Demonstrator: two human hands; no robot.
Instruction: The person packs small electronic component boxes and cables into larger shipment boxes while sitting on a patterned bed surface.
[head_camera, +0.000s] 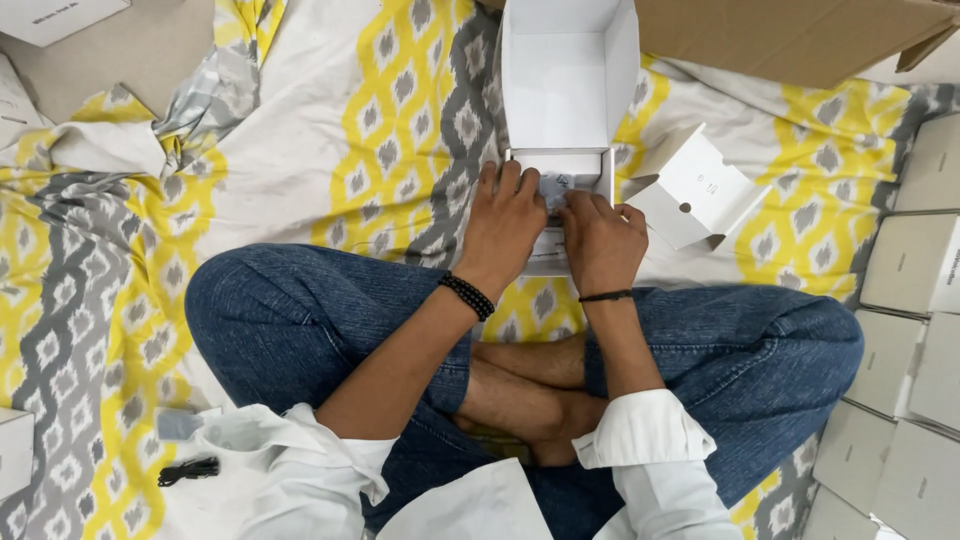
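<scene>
Seen from above, seated cross-legged in blue jeans (300, 320) on a yellow, grey and white patterned sheet (370, 120), white cuffs rolled back at both forearms. Both hands together over a small white box (568, 170) lying open just beyond the knees, lid flap (565, 75) standing up on the far side. Left hand (503, 228), beaded black bracelet at the wrist, resting palm down on the box's near left edge, fingers close together and curled over the rim. Right hand (601, 243), thin black band at the wrist, touching the left, fingertips bent down onto a pale, clear-wrapped item (556, 187) inside the box; whether pinching or only pressing, impossible to tell. Apparently mid-packing: seating the wrapped item into the box's near compartment. Likely next need: item pushed flat and square so nothing snags, then fingers drawn clear before folding the lid down. Just right of the box, a loose white card insert (690, 190) lying open. Far right, a brown carton (800, 35). Along the right edge, rows of closed white boxes (915, 300), well apart from the hands. Near left, beside the knee, a coiled black cable (188, 470) on the sheet
</scene>
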